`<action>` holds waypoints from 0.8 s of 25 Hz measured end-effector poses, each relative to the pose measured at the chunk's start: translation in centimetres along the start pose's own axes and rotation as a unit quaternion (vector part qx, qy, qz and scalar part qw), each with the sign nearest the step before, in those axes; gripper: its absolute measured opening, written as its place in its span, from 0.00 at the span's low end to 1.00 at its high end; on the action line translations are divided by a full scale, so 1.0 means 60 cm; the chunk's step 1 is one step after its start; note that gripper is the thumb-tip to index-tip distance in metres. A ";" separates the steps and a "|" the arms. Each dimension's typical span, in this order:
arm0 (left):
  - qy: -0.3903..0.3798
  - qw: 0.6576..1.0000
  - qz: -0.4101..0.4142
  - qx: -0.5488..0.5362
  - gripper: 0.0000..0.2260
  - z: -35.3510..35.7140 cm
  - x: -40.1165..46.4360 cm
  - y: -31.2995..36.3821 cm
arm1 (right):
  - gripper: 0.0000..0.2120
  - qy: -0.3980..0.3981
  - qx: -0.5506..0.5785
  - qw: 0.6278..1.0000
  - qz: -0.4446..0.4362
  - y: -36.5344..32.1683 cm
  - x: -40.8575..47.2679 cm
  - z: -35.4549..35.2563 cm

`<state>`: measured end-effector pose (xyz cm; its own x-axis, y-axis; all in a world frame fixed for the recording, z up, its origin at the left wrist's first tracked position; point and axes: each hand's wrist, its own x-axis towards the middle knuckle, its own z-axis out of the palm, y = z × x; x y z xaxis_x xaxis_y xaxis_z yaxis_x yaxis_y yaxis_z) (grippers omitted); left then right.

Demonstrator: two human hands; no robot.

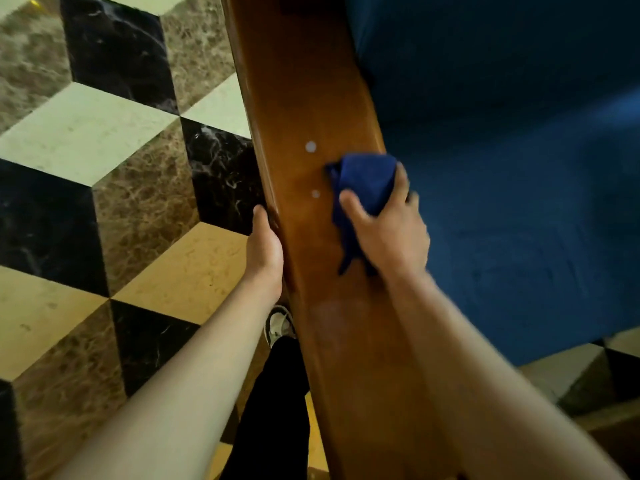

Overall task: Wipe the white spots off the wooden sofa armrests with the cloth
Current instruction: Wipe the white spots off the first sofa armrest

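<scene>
A brown wooden sofa armrest [301, 98] runs from the top centre down to the bottom right. Two white spots show on it: a larger spot [310, 146] and a smaller spot [315, 194] below it. My right hand [391, 230] presses a bunched blue cloth [367, 181] onto the armrest's right half, just right of the spots. My left hand [265, 247] grips the armrest's left edge, thumb on top, level with the lower spot.
The blue sofa cushion [519, 168] fills the right side. A patterned marble floor [104, 168] of black, brown and cream tiles lies to the left. My dark trouser leg [277, 393] and white shoe [278, 323] stand beside the armrest.
</scene>
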<state>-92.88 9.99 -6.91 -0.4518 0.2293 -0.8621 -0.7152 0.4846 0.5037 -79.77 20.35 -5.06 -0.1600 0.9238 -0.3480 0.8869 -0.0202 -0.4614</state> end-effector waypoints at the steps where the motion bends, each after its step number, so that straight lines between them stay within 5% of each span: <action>1: -0.009 1.000 0.006 0.012 0.25 -0.003 0.003 0.009 | 0.46 -0.018 0.044 0.999 0.022 -0.018 0.045 -0.004; 4: -0.016 1.000 0.007 0.009 0.33 -0.013 0.020 0.029 | 0.40 -0.004 0.020 0.999 0.025 -0.050 0.089 -0.002; 7: -0.021 1.000 0.003 -0.006 0.30 -0.017 0.032 0.051 | 0.35 0.035 -0.164 0.972 -0.163 -0.034 -0.018 0.034; 10: -0.044 0.998 -0.023 -0.050 0.31 -0.014 0.042 0.083 | 0.41 -0.004 -0.228 0.931 -0.284 -0.013 -0.105 0.065; 20: -0.070 0.993 0.021 -0.091 0.31 0.009 0.105 0.228 | 0.35 0.013 -0.236 0.928 -0.290 -0.297 0.153 0.123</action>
<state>-105.25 18.52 -5.46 -0.4141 0.3682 -0.8325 -0.7870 0.3146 0.5306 -100.26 26.35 -6.03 -0.6635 0.7368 -0.1299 0.7476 0.6460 -0.1544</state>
